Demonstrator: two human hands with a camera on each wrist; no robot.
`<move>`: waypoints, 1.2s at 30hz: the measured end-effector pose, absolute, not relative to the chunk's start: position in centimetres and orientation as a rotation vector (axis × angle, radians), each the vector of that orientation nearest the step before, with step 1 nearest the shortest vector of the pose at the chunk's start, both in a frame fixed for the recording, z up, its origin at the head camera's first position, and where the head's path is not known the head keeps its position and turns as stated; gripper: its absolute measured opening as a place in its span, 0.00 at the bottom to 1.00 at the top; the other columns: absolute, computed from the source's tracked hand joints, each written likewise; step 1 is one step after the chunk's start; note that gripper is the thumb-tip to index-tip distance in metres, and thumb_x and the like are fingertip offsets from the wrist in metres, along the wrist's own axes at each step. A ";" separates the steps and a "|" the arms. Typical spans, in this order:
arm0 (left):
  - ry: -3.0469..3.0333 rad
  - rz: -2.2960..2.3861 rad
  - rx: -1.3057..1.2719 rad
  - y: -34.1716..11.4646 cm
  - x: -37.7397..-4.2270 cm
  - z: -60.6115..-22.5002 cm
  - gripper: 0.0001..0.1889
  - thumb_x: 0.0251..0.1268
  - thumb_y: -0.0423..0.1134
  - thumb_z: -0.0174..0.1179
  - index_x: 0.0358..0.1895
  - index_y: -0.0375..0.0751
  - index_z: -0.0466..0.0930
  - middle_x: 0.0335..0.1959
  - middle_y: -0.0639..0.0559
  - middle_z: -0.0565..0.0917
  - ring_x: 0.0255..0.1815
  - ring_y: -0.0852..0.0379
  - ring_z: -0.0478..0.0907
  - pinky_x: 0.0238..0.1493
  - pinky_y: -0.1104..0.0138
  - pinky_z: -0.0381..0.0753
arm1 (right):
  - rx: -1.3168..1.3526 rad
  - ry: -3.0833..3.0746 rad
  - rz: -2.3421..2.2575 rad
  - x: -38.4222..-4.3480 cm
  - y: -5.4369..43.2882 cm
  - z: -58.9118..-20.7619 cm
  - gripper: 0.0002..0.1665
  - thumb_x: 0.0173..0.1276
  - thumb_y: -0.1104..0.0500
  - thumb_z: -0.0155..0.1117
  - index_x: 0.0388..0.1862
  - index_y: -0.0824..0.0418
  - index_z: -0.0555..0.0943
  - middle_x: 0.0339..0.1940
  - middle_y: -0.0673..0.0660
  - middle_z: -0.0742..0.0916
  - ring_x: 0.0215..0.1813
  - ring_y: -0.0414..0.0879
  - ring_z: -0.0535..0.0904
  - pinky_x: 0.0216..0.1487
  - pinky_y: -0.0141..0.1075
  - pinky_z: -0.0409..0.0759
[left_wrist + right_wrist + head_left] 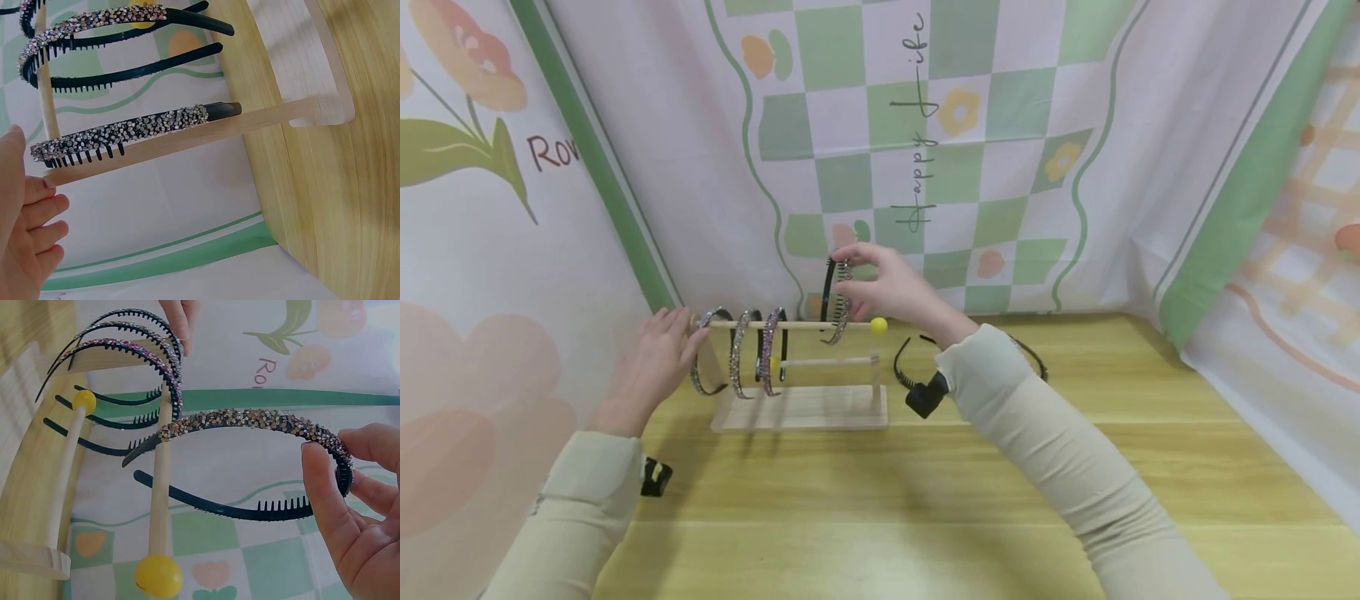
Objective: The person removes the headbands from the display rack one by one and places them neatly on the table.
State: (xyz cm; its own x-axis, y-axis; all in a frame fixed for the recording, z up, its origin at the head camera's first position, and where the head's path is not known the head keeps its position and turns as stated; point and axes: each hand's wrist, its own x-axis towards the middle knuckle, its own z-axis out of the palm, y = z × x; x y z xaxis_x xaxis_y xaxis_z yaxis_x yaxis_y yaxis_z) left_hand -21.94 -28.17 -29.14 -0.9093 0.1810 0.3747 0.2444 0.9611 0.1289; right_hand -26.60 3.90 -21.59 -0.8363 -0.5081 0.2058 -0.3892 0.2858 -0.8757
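Note:
A wooden headband stand (797, 408) has an upper bar ending in a yellow ball (878, 325). My right hand (891, 287) pinches a rhinestone-covered black headband (250, 417) by its curved top, with fingers on one side and the thumb on the other. Its two ends straddle the upper bar (160, 500), close to the ball. Three sparkly headbands hang farther left: a silver one (125, 134), another silver one (739, 354) and a pink-purple one (768, 354). At the bar's left end my left hand (651, 358) holds the top of the stand's upright (187, 147).
A lower bar (827, 362) with its own yellow ball runs beneath the upper one. On the wooden table (925, 517), a black toothed headband (906, 367) lies partly hidden behind the right forearm. Printed curtains (850, 108) hang behind and at both sides.

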 end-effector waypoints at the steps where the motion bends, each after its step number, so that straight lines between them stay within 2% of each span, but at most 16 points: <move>1: -2.742 -0.245 -0.311 -28.2 -21.9 -29.1 0.30 0.74 0.48 0.39 0.63 0.21 0.58 0.61 0.24 0.61 0.64 0.29 0.52 0.67 0.46 0.48 | -0.846 2.428 -1.606 -26.6 4.1 -21.5 0.27 0.64 0.63 0.61 0.62 0.59 0.69 0.60 0.60 0.71 0.29 0.53 0.81 0.33 0.44 0.83; 9: -2.742 -0.218 -0.323 -28.1 -21.8 -29.0 0.31 0.75 0.50 0.37 0.63 0.20 0.58 0.61 0.24 0.62 0.64 0.29 0.53 0.66 0.46 0.49 | -0.829 2.432 -1.641 -26.7 5.4 -21.5 0.27 0.63 0.63 0.61 0.62 0.61 0.69 0.61 0.59 0.71 0.30 0.53 0.81 0.34 0.44 0.83; 17: -2.754 -0.249 -0.326 -28.1 -21.8 -29.0 0.33 0.74 0.53 0.33 0.64 0.21 0.56 0.62 0.24 0.60 0.65 0.29 0.51 0.68 0.47 0.46 | -0.826 2.415 -1.693 -26.5 6.8 -20.8 0.27 0.64 0.64 0.60 0.62 0.62 0.68 0.61 0.59 0.70 0.31 0.54 0.80 0.33 0.44 0.83; 22: -2.752 -0.265 -0.328 -28.3 -21.8 -29.1 0.33 0.74 0.52 0.34 0.64 0.21 0.56 0.63 0.25 0.59 0.65 0.29 0.51 0.68 0.48 0.45 | -0.819 2.430 -1.693 -26.5 7.8 -20.7 0.27 0.64 0.62 0.61 0.62 0.61 0.68 0.62 0.59 0.70 0.32 0.54 0.80 0.37 0.47 0.82; 36: -2.767 -0.280 -0.352 -28.5 -21.6 -29.0 0.31 0.76 0.49 0.33 0.65 0.22 0.55 0.63 0.25 0.58 0.66 0.30 0.50 0.69 0.49 0.44 | -0.823 2.444 -1.753 -25.9 10.6 -19.9 0.28 0.64 0.62 0.61 0.63 0.61 0.68 0.63 0.59 0.69 0.32 0.53 0.79 0.36 0.44 0.83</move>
State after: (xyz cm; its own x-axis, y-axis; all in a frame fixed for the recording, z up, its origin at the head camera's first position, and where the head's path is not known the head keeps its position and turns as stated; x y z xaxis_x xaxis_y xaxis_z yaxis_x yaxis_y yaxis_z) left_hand -21.61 -28.46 -29.04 -0.9128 0.2077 0.3517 0.2740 0.9500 0.1498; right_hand -25.92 10.64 -19.90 -0.8605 -0.4267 0.2783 -0.4005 0.2288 -0.8873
